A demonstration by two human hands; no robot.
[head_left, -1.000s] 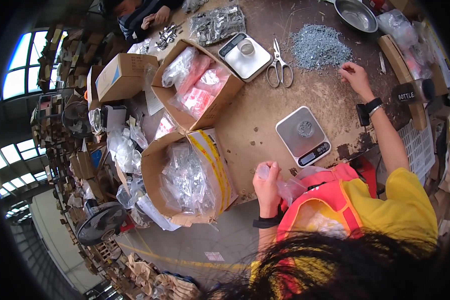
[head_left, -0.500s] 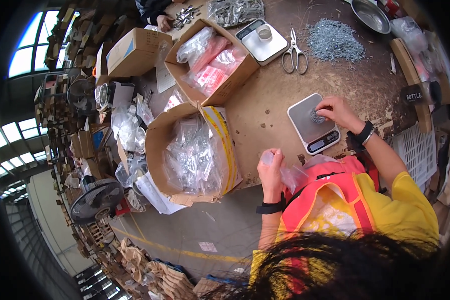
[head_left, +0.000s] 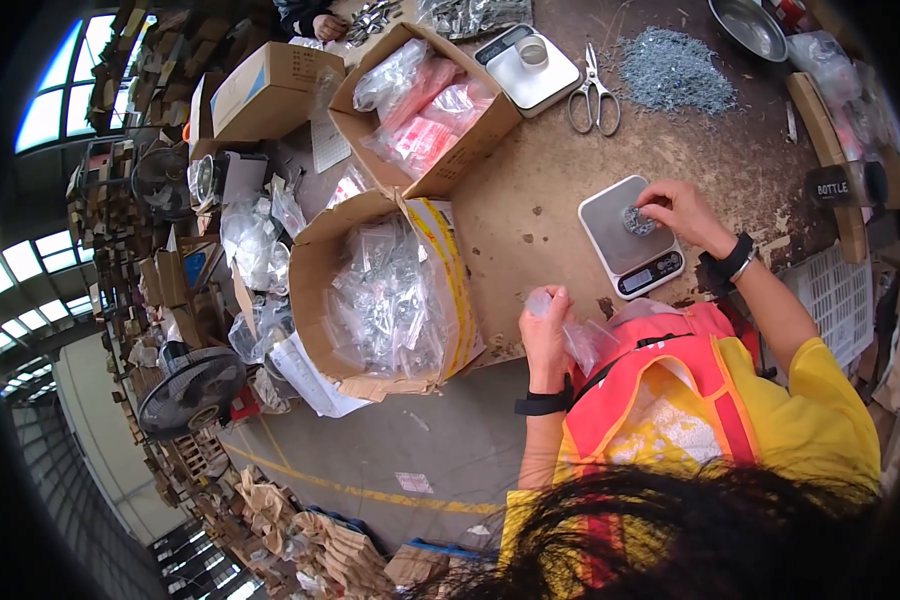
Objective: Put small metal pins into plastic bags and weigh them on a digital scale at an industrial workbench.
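Note:
My right hand (head_left: 682,212) is over a small white digital scale (head_left: 602,222) on the table. Its fingers are pinched at a little heap of small grey metal screws (head_left: 638,221) on the weighing plate. Near the table's front edge, my left hand (head_left: 544,340) is closed around clear plastic bags (head_left: 590,343), which stick out on the side toward my body. A larger pile of the same small metal pieces (head_left: 675,72) is spread at the far right of the table.
Left of my hands stands an open carton (head_left: 315,262) of filled clear bags. Behind it another carton (head_left: 448,165) holds red and clear bags. Scissors (head_left: 594,95), a second scale (head_left: 542,85) with a cup, and a metal bowl (head_left: 749,28) lie farther back. A co-worker's hand (head_left: 328,27) is at the far edge.
The view has shifted slightly. My right fingers have drawn the heap on the scale closer together. My left hand still holds the bags.

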